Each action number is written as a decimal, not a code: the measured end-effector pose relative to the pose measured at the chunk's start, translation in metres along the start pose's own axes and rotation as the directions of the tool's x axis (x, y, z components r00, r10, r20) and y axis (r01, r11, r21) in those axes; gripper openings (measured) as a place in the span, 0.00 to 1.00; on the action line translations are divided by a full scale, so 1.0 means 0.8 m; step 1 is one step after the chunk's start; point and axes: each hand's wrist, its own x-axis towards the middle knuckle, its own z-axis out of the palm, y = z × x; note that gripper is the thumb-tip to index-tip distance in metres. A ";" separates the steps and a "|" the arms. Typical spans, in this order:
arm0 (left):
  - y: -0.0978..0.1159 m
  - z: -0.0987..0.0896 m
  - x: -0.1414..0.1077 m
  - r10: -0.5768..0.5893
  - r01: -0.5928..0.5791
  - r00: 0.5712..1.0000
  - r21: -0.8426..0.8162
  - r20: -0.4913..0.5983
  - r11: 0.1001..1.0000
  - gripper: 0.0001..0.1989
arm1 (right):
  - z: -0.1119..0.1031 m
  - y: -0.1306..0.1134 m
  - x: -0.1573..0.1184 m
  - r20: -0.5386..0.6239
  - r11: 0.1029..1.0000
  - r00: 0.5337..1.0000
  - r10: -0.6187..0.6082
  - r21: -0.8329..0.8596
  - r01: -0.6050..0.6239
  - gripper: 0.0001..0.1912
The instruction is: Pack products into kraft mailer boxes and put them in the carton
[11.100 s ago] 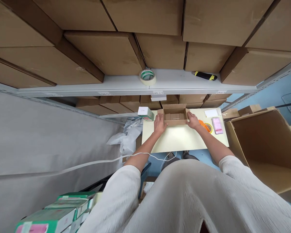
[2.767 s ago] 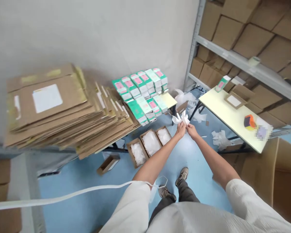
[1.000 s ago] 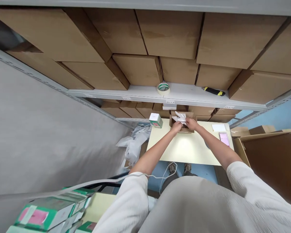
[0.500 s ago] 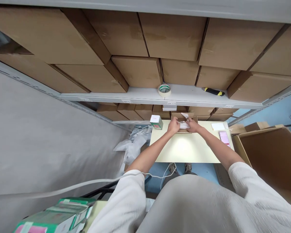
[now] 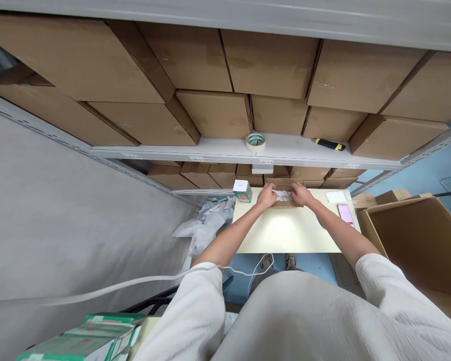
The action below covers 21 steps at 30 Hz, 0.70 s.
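Observation:
A small open cardboard box [image 5: 284, 204] sits at the far side of the pale table, its back flap raised. Crumpled white paper [image 5: 283, 195] lies inside it. My left hand [image 5: 266, 196] is closed around the box's left end, fingertips curled inward by the paper. At the opposite end, my right hand [image 5: 301, 194] grips likewise, its thumb and fingers bent over the side. What lies under the paper is hidden. A white and green carton [image 5: 242, 191] stands left of my left hand.
A shelf holds many brown boxes [image 5: 214, 113], a tape roll [image 5: 255, 142] and a utility knife [image 5: 329, 144]. A phone [image 5: 346, 214] and white card [image 5: 337, 196] lie at the table's right. A large open carton [image 5: 417, 235] stands right; a white cable [image 5: 128, 286] crosses left.
The upright piece of white paper is now down inside the box. My hands have moved slightly apart, toward the box's two ends. The view has shifted a little.

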 end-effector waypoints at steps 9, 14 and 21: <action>-0.050 -0.047 -0.012 0.037 -0.035 0.991 0.019 -0.128 0.999 0.21 | 0.025 -0.076 0.038 -0.080 0.956 0.962 -0.259 0.119 0.267 0.21; -0.095 -0.088 -0.020 0.081 -0.058 0.988 0.176 -0.128 0.983 0.27 | 0.046 -0.124 0.054 -0.053 0.938 0.952 -0.300 0.168 0.305 0.21; -0.132 -0.115 -0.007 0.095 -0.124 0.991 0.392 0.091 0.911 0.43 | 0.078 -0.151 0.056 -0.029 0.941 0.955 -0.295 0.166 0.296 0.21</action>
